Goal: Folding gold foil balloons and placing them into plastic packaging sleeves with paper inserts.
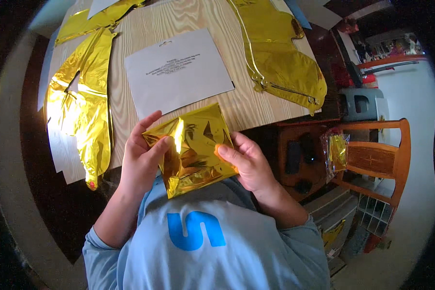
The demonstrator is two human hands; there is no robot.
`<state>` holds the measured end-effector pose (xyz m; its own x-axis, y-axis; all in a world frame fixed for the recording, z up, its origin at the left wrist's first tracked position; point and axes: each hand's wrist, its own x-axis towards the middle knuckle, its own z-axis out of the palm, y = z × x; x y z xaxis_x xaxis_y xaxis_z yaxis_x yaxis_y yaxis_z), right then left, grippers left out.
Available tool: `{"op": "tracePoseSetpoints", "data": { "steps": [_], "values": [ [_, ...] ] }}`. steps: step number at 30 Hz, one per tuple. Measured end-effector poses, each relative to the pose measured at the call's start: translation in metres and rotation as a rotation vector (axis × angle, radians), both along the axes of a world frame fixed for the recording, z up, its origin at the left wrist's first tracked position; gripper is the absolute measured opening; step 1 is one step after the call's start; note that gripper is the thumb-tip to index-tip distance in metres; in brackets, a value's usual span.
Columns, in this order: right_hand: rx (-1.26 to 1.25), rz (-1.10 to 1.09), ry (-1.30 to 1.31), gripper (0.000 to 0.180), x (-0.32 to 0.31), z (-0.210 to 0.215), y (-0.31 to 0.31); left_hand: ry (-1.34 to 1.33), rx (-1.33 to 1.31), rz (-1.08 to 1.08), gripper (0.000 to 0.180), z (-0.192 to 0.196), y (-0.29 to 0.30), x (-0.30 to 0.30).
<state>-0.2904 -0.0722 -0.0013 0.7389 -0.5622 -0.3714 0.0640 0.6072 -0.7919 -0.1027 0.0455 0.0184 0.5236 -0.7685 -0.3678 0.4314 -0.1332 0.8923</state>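
A folded gold foil balloon (195, 145), flat and roughly square, is held in front of my chest, just off the table's near edge. My left hand (145, 150) pinches its left corner between thumb and fingers. On the opposite side my right hand (246, 162) grips the edge, thumb on top and fingers behind the foil. Beyond the folded packet lies a white card (179, 72) with a hang hole and small print. Unfolded gold foil balloons lie flat to the left (84, 96) and to the right (287, 58) of the card.
The light wood table (246, 104) ends just beyond my hands. Another gold foil piece (94, 21) lies at the far left, partly under white paper. At right stands a wooden chair (374, 157) with a clear bag (337, 152) holding folded gold foil. Behind it sits a grey plastic stool (360, 104).
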Motion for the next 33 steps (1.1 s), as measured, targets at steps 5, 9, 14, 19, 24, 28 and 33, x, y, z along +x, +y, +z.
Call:
{"op": "tracePoseSetpoints", "data": {
  "steps": [5,9,14,19,24,28,33],
  "values": [
    [-0.205,0.007,0.081,0.021,-0.004,-0.021,-0.003,-0.365,-0.001,0.009,0.066,-0.002,-0.006,-0.006],
    [-0.170,-0.035,0.104,0.019,-0.001,-0.017,-0.005,-0.374,0.001,-0.016,0.070,0.001,-0.008,-0.005],
    [-0.140,-0.119,0.077,0.025,0.010,-0.001,-0.015,-0.343,-0.099,0.008,0.069,0.002,-0.017,0.000],
    [-0.372,-0.105,0.093,0.019,0.027,0.002,-0.039,-0.424,-0.136,0.034,0.067,0.007,-0.036,0.018],
    [-0.409,-0.204,0.070,0.021,0.072,0.008,-0.067,-0.254,-0.175,-0.020,0.063,-0.002,-0.059,0.063],
    [-0.493,-0.146,-0.003,0.021,0.085,0.000,-0.086,0.065,-0.136,-0.207,0.056,0.001,-0.068,0.101],
    [-0.584,-0.056,-0.014,0.020,0.093,0.003,-0.089,-0.571,0.204,-0.657,0.051,0.032,-0.089,0.172]
  ]
}}
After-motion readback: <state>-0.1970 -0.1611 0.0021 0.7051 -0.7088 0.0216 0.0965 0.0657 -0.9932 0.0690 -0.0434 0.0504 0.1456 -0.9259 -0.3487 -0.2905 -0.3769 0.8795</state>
